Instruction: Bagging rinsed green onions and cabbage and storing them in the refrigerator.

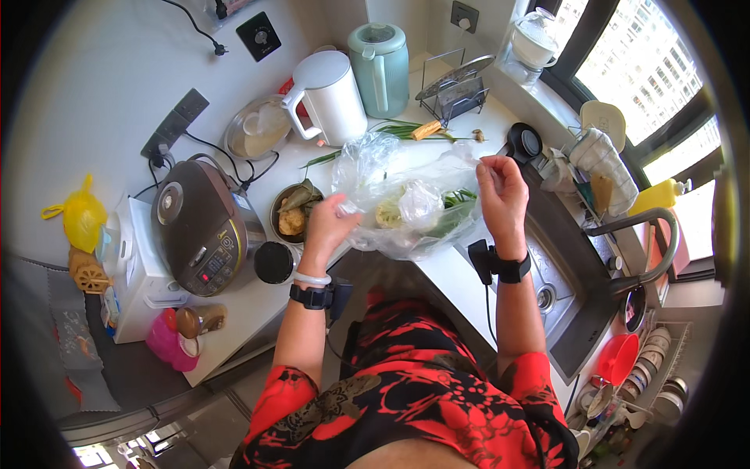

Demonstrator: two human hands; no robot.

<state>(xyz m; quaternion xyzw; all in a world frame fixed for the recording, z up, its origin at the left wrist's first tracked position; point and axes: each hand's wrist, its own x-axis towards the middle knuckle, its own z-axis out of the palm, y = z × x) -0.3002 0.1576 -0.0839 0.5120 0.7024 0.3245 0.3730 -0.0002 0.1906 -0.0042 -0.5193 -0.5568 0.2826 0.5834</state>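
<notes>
A large clear plastic bag (pixel 381 239) is spread between my hands above the counter's corner. My left hand (pixel 331 225) pinches its left edge, and my right hand (pixel 503 189) grips its upper right edge. Through the film I see a pale green vegetable (pixel 388 214), perhaps cabbage, a bunched white plastic bag (pixel 420 202) and green leafy stalks (pixel 460 199). Just left of my left hand stands a bowl of food (pixel 291 223) with a folded leaf on top. Behind the bag lie scallions (pixel 398 130) and a knife with a wooden handle (pixel 426 130).
A Midea rice cooker (pixel 202 228) and a dark-lidded jar (pixel 274 262) stand at the left. A white electric kettle (pixel 328 97) and a green jug (pixel 379 70) are at the back, beside a wire rack (pixel 454 97). The sink (pixel 551 281) with its curved faucet (pixel 668 234) lies right.
</notes>
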